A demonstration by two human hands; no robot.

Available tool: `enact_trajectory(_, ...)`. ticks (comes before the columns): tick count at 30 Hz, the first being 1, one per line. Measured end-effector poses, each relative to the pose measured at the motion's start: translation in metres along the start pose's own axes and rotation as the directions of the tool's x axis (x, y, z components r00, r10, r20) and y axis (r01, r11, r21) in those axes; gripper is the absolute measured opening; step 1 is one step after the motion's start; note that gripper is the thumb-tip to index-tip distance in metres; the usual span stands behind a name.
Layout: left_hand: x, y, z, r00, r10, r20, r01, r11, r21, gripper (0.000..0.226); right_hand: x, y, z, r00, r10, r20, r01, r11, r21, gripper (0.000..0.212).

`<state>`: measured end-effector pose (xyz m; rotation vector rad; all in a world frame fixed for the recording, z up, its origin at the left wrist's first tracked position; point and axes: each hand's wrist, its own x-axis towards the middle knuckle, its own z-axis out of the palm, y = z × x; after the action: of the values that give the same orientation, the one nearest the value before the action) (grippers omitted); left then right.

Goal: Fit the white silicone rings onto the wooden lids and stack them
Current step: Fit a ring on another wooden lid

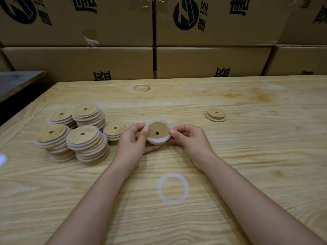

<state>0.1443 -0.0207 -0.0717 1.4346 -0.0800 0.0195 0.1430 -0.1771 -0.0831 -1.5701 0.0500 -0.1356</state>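
A round wooden lid [156,131] with a small hole is held above the table's middle, tilted toward me. A white silicone ring [158,139] is stretched around its raised part. My left hand [134,138] grips the lid's left edge, thumb on the ring. My right hand [187,137] pinches the ring and lid at the right edge. A loose white ring [173,188] lies flat on the table nearer to me. One bare wooden lid [215,114] lies to the right, farther back. Several stacks of ringed lids [83,137] stand at the left.
The work goes on at a pale wooden table [247,156]. A wall of cardboard boxes [212,62] stands right behind its far edge. Something white [2,160] shows at the left frame edge. A dark surface [16,82] lies beyond the table's left corner.
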Motion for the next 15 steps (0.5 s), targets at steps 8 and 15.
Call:
enact_trajectory(8,-0.0005,-0.0015,-0.0036,0.999,0.009,0.047,-0.006,0.998,-0.06,0.025,0.0013,-0.0035,-0.0019,0.996,0.071,0.048,-0.075,0.994,0.081,0.015)
enact_trajectory(15,-0.0007,-0.0004,-0.0021,1.0,-0.006,0.029,0.008,0.997,-0.071,0.024,0.0025,-0.0074,-0.0055,0.985,0.129,0.115,-0.141,0.985,0.103,0.01)
